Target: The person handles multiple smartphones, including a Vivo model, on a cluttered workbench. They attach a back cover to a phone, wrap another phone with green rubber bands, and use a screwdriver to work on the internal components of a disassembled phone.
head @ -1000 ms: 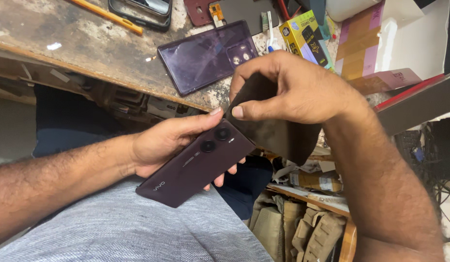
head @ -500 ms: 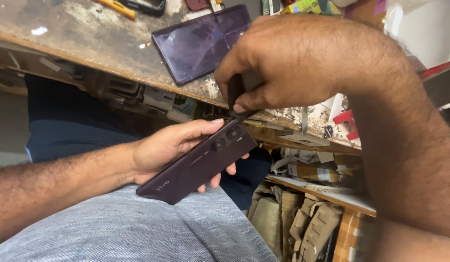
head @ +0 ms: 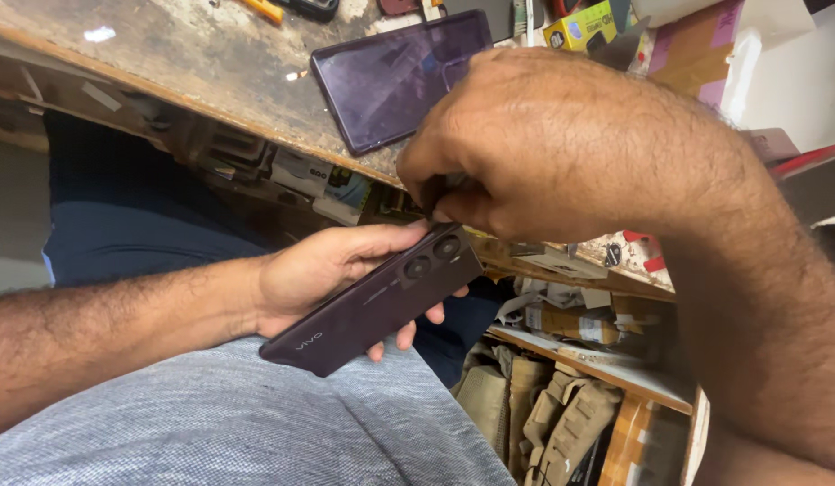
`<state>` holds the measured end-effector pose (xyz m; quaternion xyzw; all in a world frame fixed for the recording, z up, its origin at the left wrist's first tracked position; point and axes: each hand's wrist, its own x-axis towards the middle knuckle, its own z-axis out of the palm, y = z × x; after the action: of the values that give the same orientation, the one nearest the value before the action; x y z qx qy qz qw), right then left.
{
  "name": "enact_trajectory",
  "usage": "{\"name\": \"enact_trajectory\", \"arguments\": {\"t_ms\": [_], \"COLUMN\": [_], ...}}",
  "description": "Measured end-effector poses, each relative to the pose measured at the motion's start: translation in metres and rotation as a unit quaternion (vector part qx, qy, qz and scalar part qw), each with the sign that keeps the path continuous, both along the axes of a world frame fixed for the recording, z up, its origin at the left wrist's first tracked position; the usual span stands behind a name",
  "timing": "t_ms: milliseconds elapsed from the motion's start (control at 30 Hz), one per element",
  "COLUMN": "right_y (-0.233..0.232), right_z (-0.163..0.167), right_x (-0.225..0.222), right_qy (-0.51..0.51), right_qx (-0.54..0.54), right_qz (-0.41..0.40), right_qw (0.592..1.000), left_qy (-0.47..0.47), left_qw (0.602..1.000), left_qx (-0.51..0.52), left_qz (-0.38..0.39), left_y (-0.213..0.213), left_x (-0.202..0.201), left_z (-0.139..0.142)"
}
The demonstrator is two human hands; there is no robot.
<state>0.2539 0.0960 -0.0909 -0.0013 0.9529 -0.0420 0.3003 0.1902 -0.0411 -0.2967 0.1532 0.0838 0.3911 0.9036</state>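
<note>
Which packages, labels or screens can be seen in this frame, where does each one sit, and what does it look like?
Phone screen panel: flat on the worn workbench, dark purple glass rectangle, unlit.
Yellow box: back edge of the bench, small carton, yellow with a dark patch.
Cardboard boxes: shelf under the bench, brown, with pale labels.
Dark phone: in the left hand, back up; its screen is hidden.

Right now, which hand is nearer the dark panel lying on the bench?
Right. The right hand hovers just beside the panel, at the bench edge. The left hand is lower, below the bench, holding the phone.
</note>
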Motion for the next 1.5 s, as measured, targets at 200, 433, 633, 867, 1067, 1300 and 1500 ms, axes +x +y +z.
{"name": "enact_trajectory", "arguments": {"t_ms": [200,433,633,867,1067,1300,1500], "right_y": [-0.009,-0.012,-0.014,-0.028,-0.038,0.052,0.118], "right_z": [0.002,0.002,-0.002,-0.003,-0.024,0.010,-0.053], "right_x": [-0.012,-0.017,-0.017,-0.033,-0.019,0.037,0.072], "right_qy": [-0.048,-0.078,-0.060,-0.162,-0.032,0.383,0.476], "right_qx": [0.031,0.028,0.005,-0.006,-0.147,-0.065,0.305], "right_qz": [0.012,-0.021,0.016,-0.015,0.010,-0.056,-0.174], "right_qw": [0.998,0.996,0.998,0.987,0.989,0.920,0.806], "left_qy": [-0.023,-0.007,-0.018,-0.052,-0.096,-0.027,-0.035], "left_qw": [1.000,1.000,0.999,0.998,0.994,0.997,0.984], "left_qx": [0.014,0.027,0.034,0.032,-0.004,0.061,0.082], "left_qz": [-0.001,0.002,-0.009,-0.033,-0.061,0.026,0.157], "left_y": [-0.001,0.001,0.001,-0.001,-0.012,-0.004,0.022], "left_x": [-0.001,0.000,0.002,0.007,0.013,0.004,-0.029], "left_z": [0.000,0.001,-0.004,-0.019,-0.030,-0.003,0.035]}}
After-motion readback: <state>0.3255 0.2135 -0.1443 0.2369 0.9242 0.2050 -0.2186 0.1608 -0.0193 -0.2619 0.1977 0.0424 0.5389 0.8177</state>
